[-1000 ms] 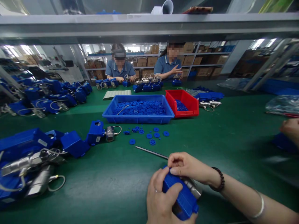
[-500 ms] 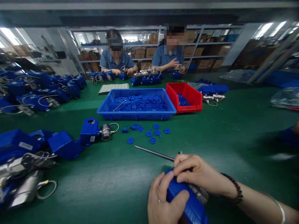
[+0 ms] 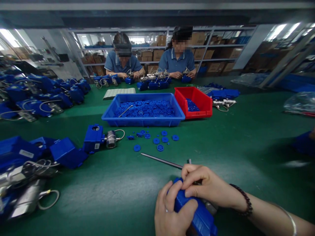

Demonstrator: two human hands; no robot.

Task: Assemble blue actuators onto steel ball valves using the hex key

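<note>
My left hand (image 3: 172, 208) is wrapped over a blue box-shaped actuator housing (image 3: 200, 214) at the bottom of the view, thumb on its near side and fingers along the other. At the housing's far end my right hand (image 3: 203, 182) is closed in a pinch, fingertips touching the left index finger. Whatever sits in that pinch is hidden. A metal valve body (image 3: 211, 207) shows partly beneath the right wrist. Just beyond the right hand lies a thin metal rod (image 3: 161, 160) that looks like a hex key. Several small blue wheels (image 3: 156, 141) are scattered farther out.
A blue tray (image 3: 142, 122) full of small blue parts stands ahead, beside a red bin (image 3: 199, 114). Blue actuators with metal valves (image 3: 66, 152) crowd the left side. Two people in blue shirts (image 3: 176, 62) handle similar units across the green table (image 3: 98, 196).
My hands keep the same hold on the housing, with only a slight shift. Across the table, the person on the right has lowered a raised hand to the blue unit.
</note>
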